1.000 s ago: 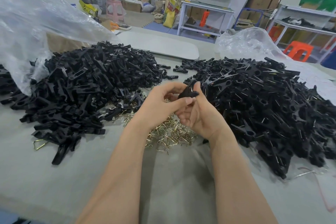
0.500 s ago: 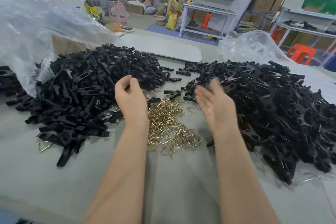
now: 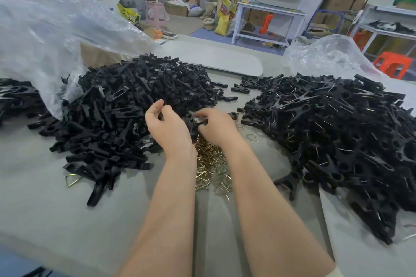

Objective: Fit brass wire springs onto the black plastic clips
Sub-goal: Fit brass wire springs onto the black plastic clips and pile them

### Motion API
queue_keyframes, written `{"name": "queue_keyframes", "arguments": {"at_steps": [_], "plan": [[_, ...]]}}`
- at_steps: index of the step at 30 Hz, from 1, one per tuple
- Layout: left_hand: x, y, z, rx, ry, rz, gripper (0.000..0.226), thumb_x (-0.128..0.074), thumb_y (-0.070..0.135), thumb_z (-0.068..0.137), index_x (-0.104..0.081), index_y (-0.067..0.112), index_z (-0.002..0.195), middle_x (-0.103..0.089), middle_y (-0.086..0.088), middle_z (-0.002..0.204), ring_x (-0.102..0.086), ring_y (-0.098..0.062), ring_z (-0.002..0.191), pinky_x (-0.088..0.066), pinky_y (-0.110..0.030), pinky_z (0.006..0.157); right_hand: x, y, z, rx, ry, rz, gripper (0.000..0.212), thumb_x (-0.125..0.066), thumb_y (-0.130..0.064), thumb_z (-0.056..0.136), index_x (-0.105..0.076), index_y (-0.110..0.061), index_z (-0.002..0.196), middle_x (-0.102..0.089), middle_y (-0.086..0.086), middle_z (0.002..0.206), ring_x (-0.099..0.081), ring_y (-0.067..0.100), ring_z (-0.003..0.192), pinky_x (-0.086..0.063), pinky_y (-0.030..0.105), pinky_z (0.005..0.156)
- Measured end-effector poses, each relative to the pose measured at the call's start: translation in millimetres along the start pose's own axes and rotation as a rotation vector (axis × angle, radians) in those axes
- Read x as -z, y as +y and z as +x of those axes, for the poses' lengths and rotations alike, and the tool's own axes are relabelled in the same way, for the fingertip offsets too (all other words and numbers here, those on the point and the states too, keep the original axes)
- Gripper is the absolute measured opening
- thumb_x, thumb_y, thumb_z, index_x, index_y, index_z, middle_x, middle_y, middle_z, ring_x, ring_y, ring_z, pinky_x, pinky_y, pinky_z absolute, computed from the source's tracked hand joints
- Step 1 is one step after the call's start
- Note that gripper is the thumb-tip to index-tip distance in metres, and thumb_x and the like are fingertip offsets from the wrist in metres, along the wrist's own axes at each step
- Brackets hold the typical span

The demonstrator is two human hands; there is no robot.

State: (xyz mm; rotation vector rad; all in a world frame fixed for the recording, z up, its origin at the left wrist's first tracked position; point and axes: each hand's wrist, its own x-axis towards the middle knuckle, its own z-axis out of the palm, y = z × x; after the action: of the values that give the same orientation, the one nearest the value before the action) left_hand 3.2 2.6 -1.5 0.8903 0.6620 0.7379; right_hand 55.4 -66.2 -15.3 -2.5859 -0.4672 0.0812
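Between the 2 black piles, the right hand (image 3: 217,127) pinches a black clip (image 3: 203,122) in curled fingers. The left hand (image 3: 167,129) hovers half-curled beside it; I cannot tell whether it holds anything. Brass springs (image 3: 208,162) lie on the counter (image 3: 45,209) between both wrists, toward the person.

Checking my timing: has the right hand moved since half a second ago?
Yes. The right hand has swung left, off the right-side clip pile to the far end of the brass springs.
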Motion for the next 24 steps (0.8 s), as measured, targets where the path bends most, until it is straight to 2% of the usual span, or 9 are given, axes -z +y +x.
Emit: {"name": "queue_keyframes", "arguments": {"at_steps": [2, 6, 9, 11, 13, 16, 19, 21, 24], "plan": [[0, -1, 0, 0.002, -0.006, 0.008, 0.020, -0.042, 0.006, 0.093, -0.052, 0.017, 0.106, -0.054, -0.019, 0.129, -0.050, -0.031, 0.122, -0.041, -0.042, 0.105, -3, 0, 2, -0.066, -0.006, -0.051, 0.039, -0.051, -0.008, 0.090, -0.060, -0.026, 0.124, -0.061, 0.002, 0.127, -0.053, 0.022, 0.119, -0.035, 0.047, 0.108], [-1, -2, -2, -0.020, -0.054, 0.049, 0.020, -0.045, 0.007, 0.093, -0.054, 0.018, 0.108, -0.056, -0.012, 0.125, -0.053, -0.031, 0.116, -0.044, -0.039, 0.099, 3, 9, -3, -0.198, 0.179, 0.020, 0.026, -0.052, -0.017, 0.095, -0.064, -0.028, 0.117, -0.067, -0.003, 0.110, -0.059, 0.017, 0.099, -0.039, 0.041, 0.100], [-2, -5, -5, -0.078, -0.176, 0.175, 0.022, -0.048, 0.009, 0.093, -0.056, 0.020, 0.110, -0.058, 0.005, 0.110, -0.057, -0.011, 0.100, -0.046, -0.031, 0.098, 19, 20, -11, -0.227, 0.368, 0.278, 0.023, -0.054, -0.022, 0.095, -0.064, -0.023, 0.117, -0.067, -0.004, 0.110, -0.058, 0.010, 0.089, -0.044, 0.030, 0.091], [-4, -8, -7, -0.138, -0.316, 0.294, 0.025, -0.052, 0.012, 0.094, -0.059, 0.020, 0.116, -0.060, 0.008, 0.111, -0.055, -0.002, 0.097, -0.045, -0.023, 0.095, 32, 24, -18, -0.200, 0.440, 0.525, 0.026, -0.058, -0.023, 0.094, -0.063, -0.019, 0.119, -0.066, -0.004, 0.109, -0.059, 0.008, 0.088, -0.047, 0.023, 0.085], [-7, -11, -8, -0.187, -0.466, 0.408, 0.028, -0.053, 0.017, 0.095, -0.059, 0.018, 0.123, -0.060, 0.008, 0.112, -0.054, 0.000, 0.096, -0.042, -0.015, 0.088, 41, 22, -25, -0.158, 0.386, 0.764, 0.030, -0.062, -0.022, 0.091, -0.062, -0.016, 0.121, -0.067, -0.001, 0.101, -0.064, 0.011, 0.086, -0.055, 0.027, 0.081], [-8, -12, -12, -0.142, -0.621, 0.414, 0.026, -0.049, 0.021, 0.098, -0.063, 0.012, 0.118, -0.064, 0.004, 0.103, -0.057, -0.002, 0.089, -0.043, -0.013, 0.078, 44, 11, -29, -0.074, 0.286, 0.864, 0.025, -0.067, -0.021, 0.088, -0.061, -0.013, 0.111, -0.068, 0.003, 0.092, -0.066, 0.007, 0.075, -0.054, 0.016, 0.062], [-6, -11, -8, -0.023, -0.579, 0.259, 0.023, -0.047, 0.020, 0.099, -0.064, 0.009, 0.111, -0.067, -0.002, 0.097, -0.060, -0.010, 0.087, -0.046, -0.023, 0.077, 41, -4, -30, -0.026, 0.271, 0.854, 0.007, -0.066, -0.020, 0.089, -0.061, -0.016, 0.084, -0.068, -0.002, 0.076, -0.065, 0.000, 0.062, -0.051, 0.013, 0.058], [-3, -9, -2, 0.073, -0.502, 0.119, 0.020, -0.049, 0.016, 0.099, -0.062, 0.007, 0.110, -0.065, -0.003, 0.092, -0.059, -0.009, 0.077, -0.045, -0.023, 0.072, 37, -9, -31, 0.005, 0.212, 0.800, 0.013, -0.062, -0.019, 0.091, -0.064, -0.019, 0.079, -0.070, 0.000, 0.073, -0.065, 0.003, 0.063, -0.052, 0.016, 0.057], [-1, -7, 2, 0.066, -0.375, 0.053, 0.014, -0.052, 0.010, 0.096, -0.063, 0.010, 0.104, -0.063, -0.004, 0.093, -0.057, -0.008, 0.077, -0.045, -0.021, 0.071, 29, -12, -30, -0.025, 0.237, 0.600, 0.015, -0.060, -0.025, 0.091, -0.064, -0.025, 0.076, -0.070, 0.002, 0.079, -0.063, 0.011, 0.075, -0.054, 0.032, 0.074]]}}
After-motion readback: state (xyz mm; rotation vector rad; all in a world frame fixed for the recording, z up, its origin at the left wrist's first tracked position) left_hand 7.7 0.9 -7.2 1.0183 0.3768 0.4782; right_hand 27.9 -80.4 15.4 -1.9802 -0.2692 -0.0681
